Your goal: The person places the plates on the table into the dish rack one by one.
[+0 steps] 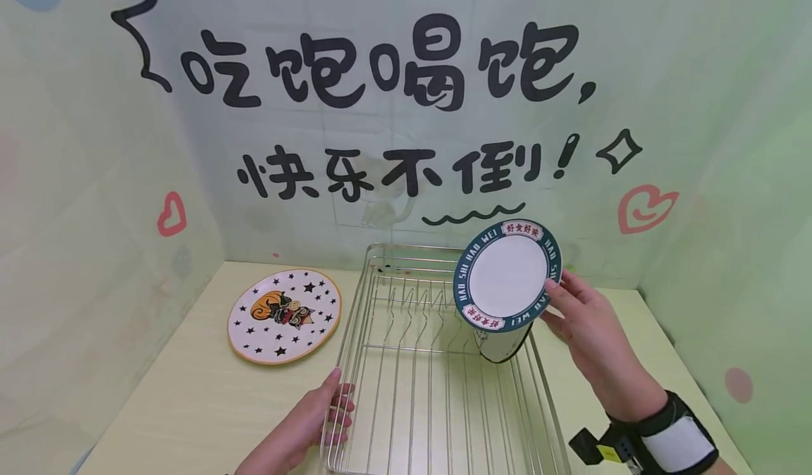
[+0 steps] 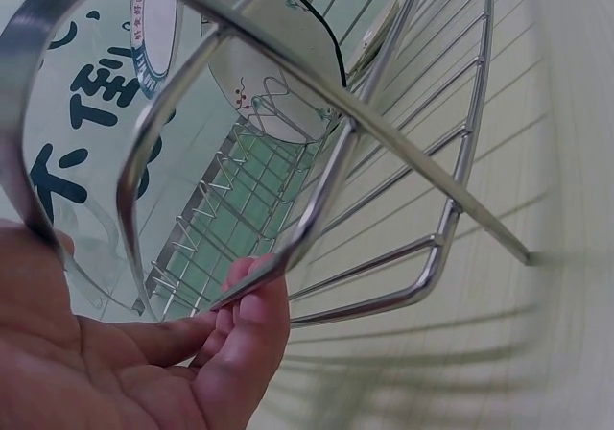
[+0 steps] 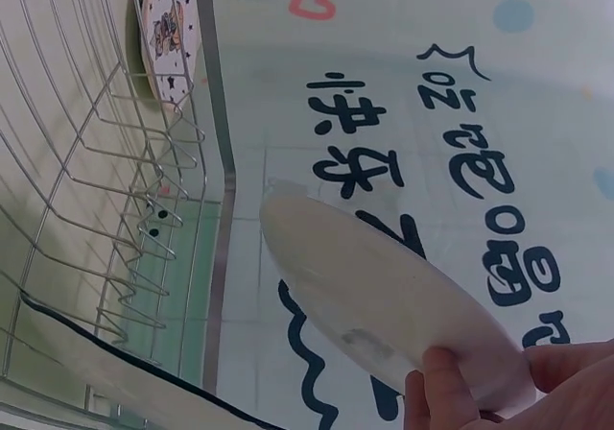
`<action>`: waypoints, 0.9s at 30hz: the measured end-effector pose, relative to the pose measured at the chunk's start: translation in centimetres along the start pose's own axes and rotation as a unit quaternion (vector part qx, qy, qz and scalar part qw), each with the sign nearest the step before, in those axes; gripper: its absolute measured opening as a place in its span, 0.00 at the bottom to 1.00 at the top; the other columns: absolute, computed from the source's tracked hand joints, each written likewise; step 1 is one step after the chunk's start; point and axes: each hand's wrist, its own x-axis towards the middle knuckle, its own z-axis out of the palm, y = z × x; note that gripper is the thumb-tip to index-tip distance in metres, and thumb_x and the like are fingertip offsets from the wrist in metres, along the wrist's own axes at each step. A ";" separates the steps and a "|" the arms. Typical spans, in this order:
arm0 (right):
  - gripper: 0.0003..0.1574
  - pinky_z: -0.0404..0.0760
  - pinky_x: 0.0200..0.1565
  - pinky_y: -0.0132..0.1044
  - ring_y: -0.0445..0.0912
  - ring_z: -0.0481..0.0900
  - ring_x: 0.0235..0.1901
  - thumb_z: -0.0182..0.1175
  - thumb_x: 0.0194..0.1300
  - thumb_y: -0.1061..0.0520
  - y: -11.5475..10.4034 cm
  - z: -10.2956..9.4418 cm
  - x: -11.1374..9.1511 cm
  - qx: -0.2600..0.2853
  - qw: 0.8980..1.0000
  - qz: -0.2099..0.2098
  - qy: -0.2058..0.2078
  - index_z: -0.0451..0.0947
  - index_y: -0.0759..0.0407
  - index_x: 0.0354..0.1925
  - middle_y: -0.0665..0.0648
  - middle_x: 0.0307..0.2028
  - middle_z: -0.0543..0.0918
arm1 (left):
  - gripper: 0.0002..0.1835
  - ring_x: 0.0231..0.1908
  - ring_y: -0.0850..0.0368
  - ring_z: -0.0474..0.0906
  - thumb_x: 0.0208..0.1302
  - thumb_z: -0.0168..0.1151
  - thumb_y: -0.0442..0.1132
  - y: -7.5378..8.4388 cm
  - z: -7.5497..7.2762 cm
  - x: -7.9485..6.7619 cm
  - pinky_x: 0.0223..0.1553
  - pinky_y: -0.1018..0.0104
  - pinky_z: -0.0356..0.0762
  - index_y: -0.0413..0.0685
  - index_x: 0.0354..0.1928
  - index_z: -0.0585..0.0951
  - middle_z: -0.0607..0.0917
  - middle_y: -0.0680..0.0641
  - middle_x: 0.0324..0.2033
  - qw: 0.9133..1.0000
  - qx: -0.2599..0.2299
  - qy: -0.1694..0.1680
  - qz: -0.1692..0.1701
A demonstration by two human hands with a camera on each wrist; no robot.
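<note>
My right hand [image 1: 596,337] pinches a round plate [image 1: 507,274] by its right edge, thumb on the front. This plate has a white centre and a dark teal lettered rim, and is tilted up over the back right of a wire dish rack [image 2: 422,179]. Its plain white underside shows in the right wrist view. Behind and below it, a white dish with a black rim [image 2: 273,56] stands in the rack, partly hidden in the head view. My left hand [image 1: 311,415] grips the rack's left side, fingers curled round the wire.
Left of the rack, an orange-edged plate [image 1: 285,316] with stars and a pumpkin picture lies on the pale table [image 1: 184,383]. A printed cloth backdrop [image 1: 393,126] closes off the back and both sides. Upright wire dividers line the rack's rear.
</note>
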 end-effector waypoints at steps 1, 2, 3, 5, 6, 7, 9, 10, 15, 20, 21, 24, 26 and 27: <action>0.42 0.77 0.55 0.33 0.36 0.76 0.47 0.51 0.69 0.42 -0.1 -0.1 0.1 -0.001 1.000 0.002 0.002 0.51 0.57 0.73 0.45 0.52 0.73 | 0.48 0.31 0.55 0.74 0.65 0.35 0.72 0.0 0.0 0.0 0.32 0.57 0.83 0.27 0.58 0.67 0.76 0.45 0.35 1.000 0.001 -0.003 0.002; 0.42 0.77 0.55 0.34 0.36 0.76 0.48 0.51 0.69 0.42 -0.2 -0.1 0.3 -0.004 1.000 0.003 0.005 0.51 0.56 0.73 0.47 0.53 0.72 | 0.49 0.31 0.55 0.74 0.64 0.35 0.72 0.0 -0.1 -0.1 0.32 0.57 0.83 0.27 0.59 0.67 0.76 0.45 0.36 1.000 0.002 -0.006 0.004; 0.41 0.76 0.57 0.36 0.36 0.76 0.48 0.51 0.69 0.43 -0.2 -0.1 0.4 -0.005 1.000 0.004 0.008 0.51 0.56 0.73 0.49 0.55 0.71 | 0.49 0.31 0.55 0.74 0.64 0.35 0.72 0.0 -0.1 -0.1 0.33 0.57 0.83 0.27 0.59 0.66 0.76 0.44 0.36 1.000 0.003 -0.010 0.006; 0.41 0.76 0.57 0.37 0.37 0.75 0.49 0.50 0.70 0.43 -0.3 -0.1 0.7 -0.010 1.000 0.004 0.011 0.50 0.55 0.73 0.54 0.59 0.68 | 0.50 0.32 0.55 0.74 0.64 0.35 0.72 0.1 -0.2 -0.2 0.33 0.57 0.83 0.26 0.60 0.65 0.76 0.44 0.37 1.000 0.007 -0.015 0.010; 0.41 0.75 0.59 0.39 0.36 0.74 0.50 0.50 0.70 0.43 -0.3 -0.1 0.8 -0.013 1.000 0.003 0.013 0.50 0.55 0.73 0.56 0.61 0.66 | 0.50 0.32 0.55 0.74 0.64 0.35 0.72 0.1 -0.3 -0.2 0.33 0.56 0.83 0.26 0.60 0.65 0.76 0.43 0.37 1.000 0.007 -0.017 0.010; 0.40 0.75 0.59 0.39 0.37 0.74 0.50 0.49 0.70 0.44 -0.3 0.0 1.0 -0.013 1.000 0.003 0.015 0.50 0.55 0.73 0.57 0.62 0.65 | 0.50 0.32 0.55 0.74 0.64 0.34 0.72 0.2 -0.3 -0.2 0.34 0.56 0.83 0.26 0.61 0.65 0.75 0.43 0.37 1.000 0.007 -0.018 0.011; 0.40 0.73 0.60 0.40 0.37 0.74 0.50 0.49 0.71 0.45 -0.3 0.1 1.3 -0.014 1.000 0.002 0.020 0.49 0.55 0.73 0.58 0.64 0.63 | 0.50 0.32 0.55 0.74 0.65 0.34 0.72 0.3 -0.4 -0.3 0.33 0.57 0.83 0.26 0.61 0.65 0.75 0.44 0.37 1.000 0.007 -0.020 0.011; 0.40 0.74 0.59 0.38 0.37 0.74 0.49 0.49 0.71 0.45 -0.2 0.1 1.4 -0.013 1.000 0.003 0.022 0.50 0.55 0.73 0.59 0.64 0.63 | 0.49 0.32 0.55 0.74 0.65 0.34 0.72 0.3 -0.4 -0.3 0.33 0.56 0.83 0.26 0.60 0.66 0.75 0.44 0.37 1.000 0.007 -0.020 0.011; 0.39 0.72 0.61 0.42 0.38 0.74 0.49 0.48 0.72 0.47 -0.2 0.3 1.9 -0.009 1.000 0.009 0.027 0.49 0.57 0.73 0.60 0.63 0.63 | 0.49 0.32 0.55 0.74 0.65 0.34 0.71 0.4 -0.4 -0.4 0.33 0.57 0.83 0.26 0.60 0.66 0.75 0.45 0.36 1.000 0.008 -0.022 0.010; 0.38 0.65 0.65 0.52 0.45 0.71 0.54 0.47 0.72 0.47 -0.1 0.5 2.5 -0.027 0.999 0.017 0.030 0.48 0.57 0.73 0.64 0.66 0.61 | 0.49 0.31 0.56 0.74 0.64 0.35 0.72 0.5 -0.4 -0.3 0.32 0.57 0.83 0.27 0.59 0.67 0.76 0.45 0.36 1.000 0.007 -0.017 0.005; 0.38 0.65 0.65 0.52 0.47 0.70 0.56 0.47 0.73 0.48 -0.1 0.6 2.6 -0.031 0.999 0.019 0.031 0.47 0.57 0.73 0.64 0.66 0.61 | 0.49 0.31 0.56 0.74 0.64 0.35 0.72 0.5 -0.4 -0.3 0.32 0.57 0.83 0.28 0.59 0.67 0.76 0.45 0.36 1.000 0.006 -0.017 0.004; 0.38 0.65 0.65 0.53 0.52 0.67 0.61 0.47 0.73 0.50 0.0 0.8 2.9 -0.035 0.998 0.026 0.034 0.47 0.58 0.73 0.66 0.66 0.61 | 0.49 0.31 0.56 0.75 0.63 0.35 0.73 0.5 -0.5 -0.3 0.31 0.58 0.83 0.28 0.59 0.67 0.76 0.45 0.36 1.000 0.005 -0.019 0.003; 0.38 0.65 0.65 0.53 0.55 0.65 0.62 0.47 0.73 0.51 0.0 0.9 3.1 -0.039 0.998 0.030 0.035 0.46 0.59 0.73 0.67 0.66 0.61 | 0.49 0.31 0.56 0.75 0.63 0.36 0.73 0.4 -0.5 -0.3 0.31 0.58 0.83 0.28 0.59 0.67 0.76 0.45 0.36 1.000 0.004 -0.020 0.004; 0.38 0.65 0.65 0.53 0.55 0.65 0.63 0.47 0.73 0.51 0.0 1.0 3.2 -0.043 0.998 0.033 0.035 0.46 0.59 0.74 0.67 0.66 0.61 | 0.50 0.31 0.56 0.75 0.63 0.36 0.73 0.4 -0.5 -0.3 0.31 0.58 0.83 0.28 0.59 0.67 0.76 0.45 0.36 1.000 0.004 -0.021 0.003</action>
